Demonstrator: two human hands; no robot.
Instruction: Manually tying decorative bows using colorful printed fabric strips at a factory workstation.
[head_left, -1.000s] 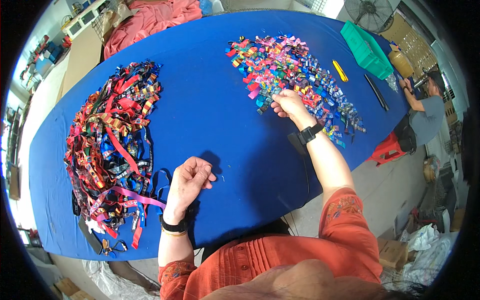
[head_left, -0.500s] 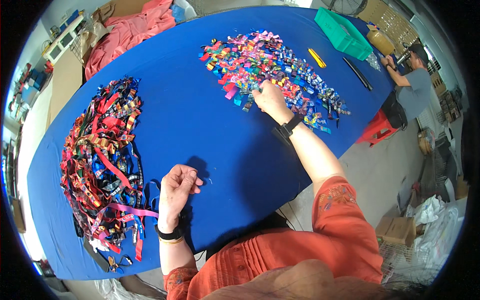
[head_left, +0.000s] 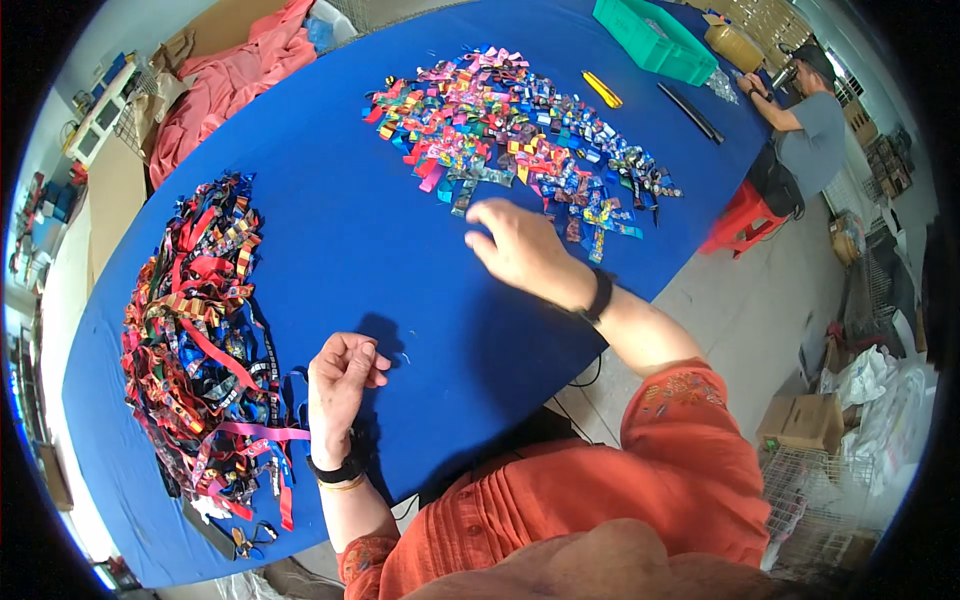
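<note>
My right hand point(head_left: 522, 254) hovers above the blue cloth just on the near side of a spread of short folded ribbon pieces point(head_left: 500, 125) in many colours. Its fingers are stretched out with the thumb apart, and nothing shows in them. On the left, my left hand point(head_left: 342, 382) rests over the cloth with curled fingers and the thumb pressed against them; whatever they hold, if anything, is hidden. A heap of long printed lanyard straps point(head_left: 200, 340), mostly red, black and blue, lies to its left. One purple strap point(head_left: 262, 431) reaches from the heap to my left wrist.
The blue-covered table point(head_left: 330, 240) carries a green crate point(head_left: 655, 42), a yellow cutter knife point(head_left: 602, 89) and a black bar point(head_left: 690, 112) at the far right. Another person point(head_left: 812, 130) works beside a red stool point(head_left: 742, 215). Cartons point(head_left: 803, 422) stand on the floor at right.
My right hand has drawn back toward me from the near edge of the ribbon pieces, and its fingers have straightened. My left hand keeps its curled pose. The view has shifted slightly.
</note>
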